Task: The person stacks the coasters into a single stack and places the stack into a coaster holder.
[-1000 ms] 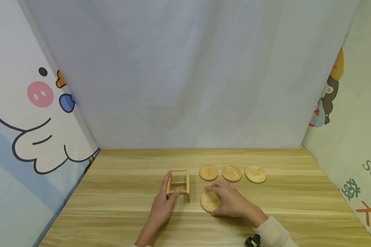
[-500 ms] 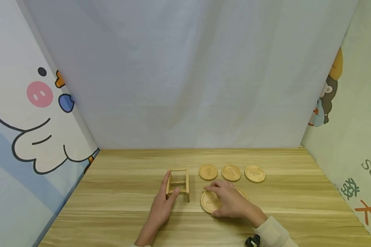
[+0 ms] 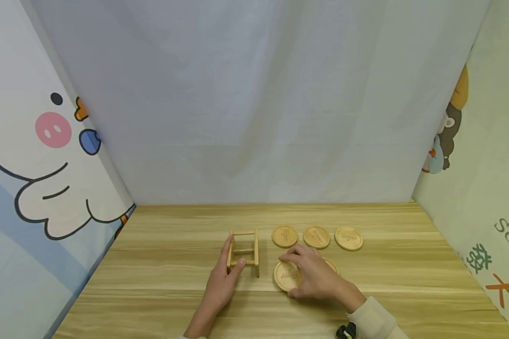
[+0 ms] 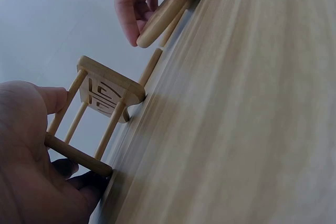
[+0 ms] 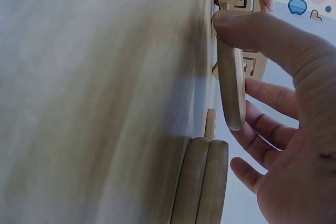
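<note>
My left hand grips a small wooden coaster rack from its left side, thumb on the near bar and fingers along the outer side. Cut-out lettering shows on the rack's end panel in the left wrist view. To the right of it, my right hand pinches a round wooden coaster by its edges, thumb at the near rim and fingers at the far rim. In the right wrist view this coaster is tilted just over the table. Partly hidden beneath the right hand lie two stacked coasters.
Three more coasters lie flat in a row behind the right hand: a left one, a middle one and a right one. A pale curtain hangs along the back edge of the wood-grain table. Cartoon-printed cloths flank both sides.
</note>
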The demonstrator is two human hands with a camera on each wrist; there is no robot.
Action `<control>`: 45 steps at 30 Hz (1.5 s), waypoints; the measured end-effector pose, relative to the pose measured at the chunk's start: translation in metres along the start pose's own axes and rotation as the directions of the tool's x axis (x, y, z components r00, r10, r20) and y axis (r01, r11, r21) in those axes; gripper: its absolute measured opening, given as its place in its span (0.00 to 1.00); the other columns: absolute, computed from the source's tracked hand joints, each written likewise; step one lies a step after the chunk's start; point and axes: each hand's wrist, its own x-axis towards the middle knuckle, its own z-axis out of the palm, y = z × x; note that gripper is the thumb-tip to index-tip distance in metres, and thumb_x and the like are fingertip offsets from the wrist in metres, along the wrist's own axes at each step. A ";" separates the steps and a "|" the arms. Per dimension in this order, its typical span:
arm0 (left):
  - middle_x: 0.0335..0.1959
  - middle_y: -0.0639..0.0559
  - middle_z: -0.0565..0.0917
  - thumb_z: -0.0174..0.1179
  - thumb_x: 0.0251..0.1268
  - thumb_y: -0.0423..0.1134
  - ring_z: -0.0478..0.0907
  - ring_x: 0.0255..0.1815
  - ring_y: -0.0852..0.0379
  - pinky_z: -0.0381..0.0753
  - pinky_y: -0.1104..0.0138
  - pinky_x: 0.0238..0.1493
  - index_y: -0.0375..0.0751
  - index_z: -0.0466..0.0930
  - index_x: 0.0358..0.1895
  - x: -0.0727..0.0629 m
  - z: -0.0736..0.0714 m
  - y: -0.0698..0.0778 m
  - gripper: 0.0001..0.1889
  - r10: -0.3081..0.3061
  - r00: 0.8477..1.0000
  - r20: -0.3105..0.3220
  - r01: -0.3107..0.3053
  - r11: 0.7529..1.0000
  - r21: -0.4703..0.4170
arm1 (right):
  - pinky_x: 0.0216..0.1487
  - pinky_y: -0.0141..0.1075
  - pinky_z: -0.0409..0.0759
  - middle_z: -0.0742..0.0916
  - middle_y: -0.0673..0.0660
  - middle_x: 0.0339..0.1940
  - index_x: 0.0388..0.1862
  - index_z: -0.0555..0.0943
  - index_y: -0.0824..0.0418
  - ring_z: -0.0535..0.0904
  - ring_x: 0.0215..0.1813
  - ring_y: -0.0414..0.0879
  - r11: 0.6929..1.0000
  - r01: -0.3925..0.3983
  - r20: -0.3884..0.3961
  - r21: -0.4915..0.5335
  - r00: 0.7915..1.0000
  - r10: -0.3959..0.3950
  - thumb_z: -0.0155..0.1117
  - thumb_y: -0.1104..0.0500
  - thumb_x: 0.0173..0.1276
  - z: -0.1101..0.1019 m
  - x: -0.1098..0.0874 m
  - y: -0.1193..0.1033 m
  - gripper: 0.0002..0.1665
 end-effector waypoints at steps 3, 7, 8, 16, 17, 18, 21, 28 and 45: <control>0.89 0.29 0.57 0.55 0.91 0.49 0.59 0.84 0.19 0.63 0.25 0.77 0.54 0.46 0.94 0.000 0.000 0.000 0.39 -0.001 1.000 0.002 0.001 1.000 -0.002 | 0.70 0.66 0.74 0.84 0.54 0.62 0.71 0.85 0.62 0.79 0.65 0.55 1.000 0.000 -0.004 0.007 1.000 0.000 0.93 0.54 0.53 0.000 0.000 0.000 0.46; 0.89 0.29 0.56 0.54 0.92 0.49 0.58 0.84 0.18 0.63 0.24 0.77 0.54 0.45 0.94 0.001 0.000 0.001 0.39 0.000 1.000 0.007 0.000 1.000 -0.005 | 0.70 0.66 0.75 0.84 0.53 0.61 0.71 0.85 0.60 0.79 0.65 0.54 1.000 0.001 -0.007 0.002 1.000 -0.001 0.93 0.53 0.53 0.000 0.000 -0.001 0.46; 0.89 0.29 0.56 0.54 0.91 0.49 0.58 0.84 0.18 0.63 0.24 0.77 0.54 0.46 0.94 0.001 0.000 0.001 0.39 -0.002 1.000 0.007 0.002 1.000 -0.005 | 0.70 0.65 0.75 0.84 0.53 0.61 0.71 0.85 0.60 0.79 0.64 0.54 1.000 0.002 -0.007 -0.002 1.000 -0.002 0.93 0.53 0.53 0.000 0.000 -0.001 0.46; 0.89 0.30 0.57 0.55 0.91 0.49 0.58 0.84 0.20 0.62 0.25 0.78 0.54 0.47 0.94 0.000 0.000 0.001 0.39 -0.017 1.000 -0.006 0.017 1.000 -0.002 | 0.71 0.65 0.75 0.84 0.52 0.60 0.70 0.86 0.59 0.79 0.64 0.53 1.000 0.005 -0.021 -0.021 1.000 -0.005 0.92 0.53 0.52 -0.001 -0.001 -0.006 0.45; 0.89 0.30 0.57 0.55 0.91 0.49 0.58 0.84 0.20 0.62 0.25 0.78 0.54 0.47 0.94 0.000 0.000 0.001 0.39 -0.016 1.000 -0.005 0.016 1.000 -0.001 | 0.71 0.65 0.75 0.84 0.52 0.60 0.70 0.86 0.59 0.79 0.64 0.54 1.000 0.005 -0.023 -0.022 1.000 -0.005 0.92 0.53 0.52 -0.001 -0.001 -0.006 0.45; 0.89 0.30 0.57 0.55 0.91 0.49 0.58 0.84 0.20 0.62 0.25 0.78 0.54 0.47 0.94 0.000 0.000 0.001 0.39 -0.014 1.000 -0.005 0.014 1.000 -0.001 | 0.71 0.65 0.75 0.84 0.52 0.60 0.70 0.86 0.59 0.79 0.64 0.54 1.000 0.005 -0.024 -0.022 1.000 -0.006 0.92 0.53 0.51 -0.001 -0.001 -0.006 0.45; 0.89 0.30 0.57 0.55 0.91 0.49 0.58 0.84 0.20 0.62 0.25 0.78 0.54 0.47 0.94 0.000 0.000 0.001 0.39 -0.012 1.000 -0.007 0.012 1.000 0.001 | 0.71 0.65 0.74 0.84 0.52 0.60 0.70 0.86 0.59 0.79 0.64 0.54 1.000 0.007 -0.027 -0.022 1.000 -0.008 0.91 0.53 0.51 -0.002 -0.001 -0.007 0.45; 0.89 0.29 0.57 0.55 0.91 0.49 0.58 0.85 0.20 0.62 0.26 0.79 0.53 0.47 0.94 0.000 0.000 0.001 0.39 -0.007 1.000 -0.006 0.007 1.000 -0.002 | 0.73 0.64 0.74 0.84 0.51 0.58 0.69 0.86 0.61 0.80 0.63 0.52 0.999 0.020 -0.065 -0.035 0.998 -0.023 0.92 0.53 0.49 -0.002 -0.002 -0.005 0.46; 0.88 0.28 0.56 0.55 0.91 0.49 0.58 0.83 0.18 0.63 0.24 0.77 0.55 0.46 0.94 0.000 0.000 0.002 0.39 -0.006 1.000 0.006 0.006 1.000 0.000 | 0.71 0.64 0.75 0.85 0.50 0.58 0.66 0.88 0.58 0.79 0.63 0.54 1.000 0.003 -0.156 0.014 0.988 -0.001 0.94 0.52 0.44 -0.006 -0.012 -0.002 0.47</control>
